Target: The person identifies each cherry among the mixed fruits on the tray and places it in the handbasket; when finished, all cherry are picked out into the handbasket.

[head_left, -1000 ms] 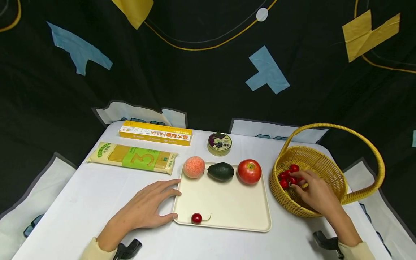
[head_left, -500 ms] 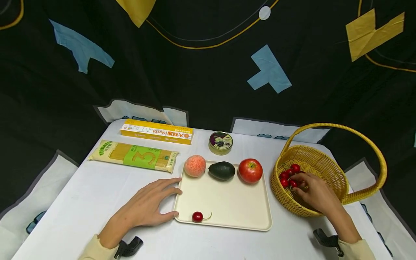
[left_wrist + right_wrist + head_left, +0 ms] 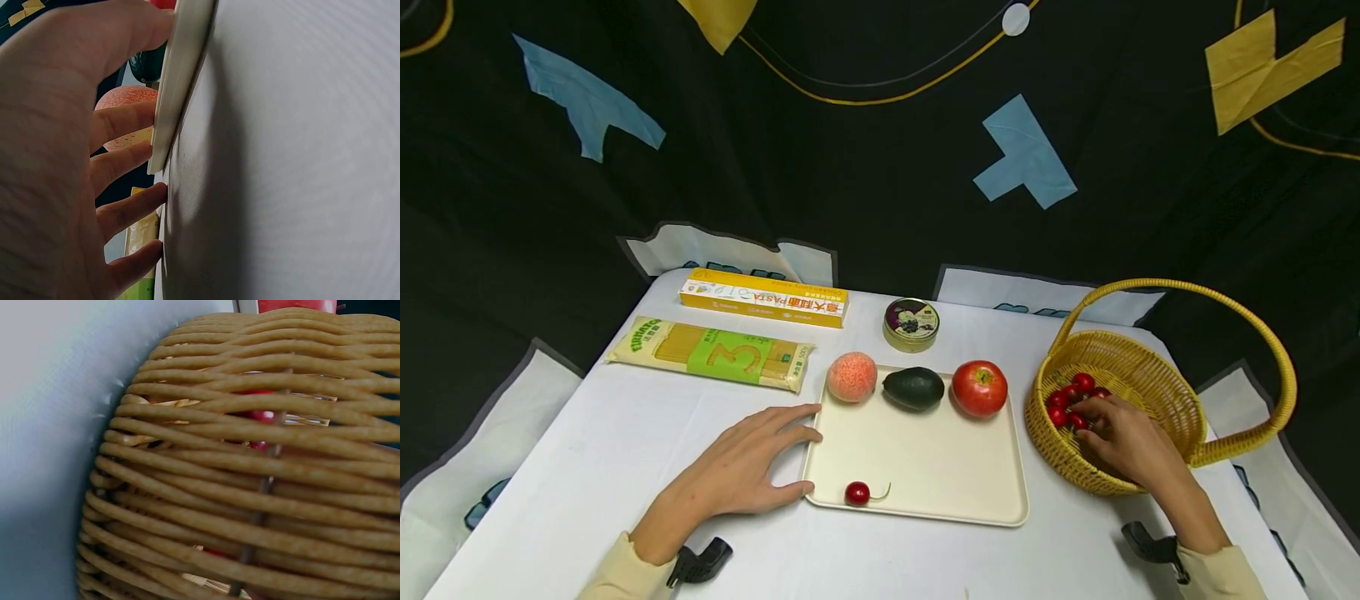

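Note:
My left hand (image 3: pixel 748 471) rests at the left side of a cream tray (image 3: pixel 925 467), fingers spread, with thumb and fingertips touching its rim. In the left wrist view the thumb and two fingers reach that rim. One cherry (image 3: pixel 857 493) with a stem lies near the tray's front edge. Along the back of the tray sit a peach (image 3: pixel 852 377), an avocado (image 3: pixel 913 388) and an apple (image 3: pixel 979 389). My right hand (image 3: pixel 1131 437) reaches into a wicker basket (image 3: pixel 1165 392), its bent fingers among several cherries (image 3: pixel 1057 400); whether it pinches one is hidden. Basket weave (image 3: pixel 250 475) blocks the right wrist view.
Behind the tray stands a round tin (image 3: pixel 912 325). At the back left lie a yellow pasta box (image 3: pixel 763 297) and a bag of spaghetti (image 3: pixel 711 353). The basket's tall handle (image 3: pixel 1262 333) arches over its right side. A black curtain (image 3: pixel 865 183) hangs behind the table.
The right hand's fingers have shifted slightly among the cherries in the basket. The left hand stays on the tray's rim. The whole head view has drifted a little.

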`<control>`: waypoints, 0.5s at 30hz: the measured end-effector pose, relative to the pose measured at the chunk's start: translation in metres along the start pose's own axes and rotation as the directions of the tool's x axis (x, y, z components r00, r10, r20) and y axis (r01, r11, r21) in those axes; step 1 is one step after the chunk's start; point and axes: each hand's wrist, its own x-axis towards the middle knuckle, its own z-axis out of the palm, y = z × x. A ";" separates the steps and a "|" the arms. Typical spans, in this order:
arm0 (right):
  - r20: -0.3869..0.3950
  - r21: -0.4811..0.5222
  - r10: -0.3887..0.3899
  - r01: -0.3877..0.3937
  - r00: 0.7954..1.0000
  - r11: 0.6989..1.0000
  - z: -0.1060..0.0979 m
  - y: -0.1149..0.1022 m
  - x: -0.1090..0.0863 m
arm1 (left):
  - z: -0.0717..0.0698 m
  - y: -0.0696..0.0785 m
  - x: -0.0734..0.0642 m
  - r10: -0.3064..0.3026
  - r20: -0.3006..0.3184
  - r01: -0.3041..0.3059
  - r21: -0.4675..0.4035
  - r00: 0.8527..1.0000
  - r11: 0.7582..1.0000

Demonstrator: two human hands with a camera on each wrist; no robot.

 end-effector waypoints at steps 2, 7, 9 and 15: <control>-0.001 -0.001 -0.001 0.001 1.000 1.000 -0.001 -0.001 0.000 | 0.000 0.000 0.000 -0.004 0.006 0.004 0.001 1.000 1.000; -0.026 -0.013 -0.007 0.006 1.000 1.000 -0.005 -0.005 -0.001 | 0.000 0.000 0.001 0.001 0.003 -0.001 0.004 1.000 1.000; -0.056 -0.028 -0.016 0.015 0.998 0.999 -0.007 -0.009 -0.002 | 0.000 0.000 0.001 0.002 0.001 -0.002 0.006 1.000 1.000; -0.175 -0.059 -0.058 0.048 0.983 0.997 -0.014 -0.033 -0.005 | 0.000 0.000 0.000 -0.003 0.006 0.003 -0.002 1.000 1.000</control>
